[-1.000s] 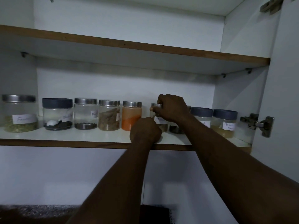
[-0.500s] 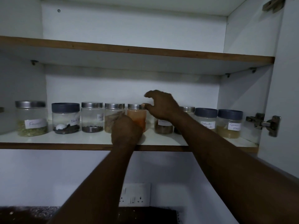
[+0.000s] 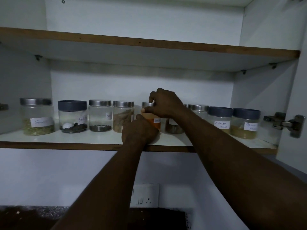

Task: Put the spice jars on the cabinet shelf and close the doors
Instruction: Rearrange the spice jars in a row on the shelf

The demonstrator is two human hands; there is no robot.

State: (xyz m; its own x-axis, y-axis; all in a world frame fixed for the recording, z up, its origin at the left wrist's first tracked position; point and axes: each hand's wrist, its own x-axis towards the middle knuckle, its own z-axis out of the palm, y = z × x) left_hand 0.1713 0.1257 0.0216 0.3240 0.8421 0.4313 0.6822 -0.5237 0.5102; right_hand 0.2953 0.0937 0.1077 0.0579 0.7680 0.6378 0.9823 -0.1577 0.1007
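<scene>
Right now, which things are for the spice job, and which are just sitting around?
For the job: clear silver-lidded jar of orange powder, held by left hand and right hand; other labelled spice jars; white cabinet shelf; open white cabinet door.
Just there: white wall socket; dark speckled countertop.
</scene>
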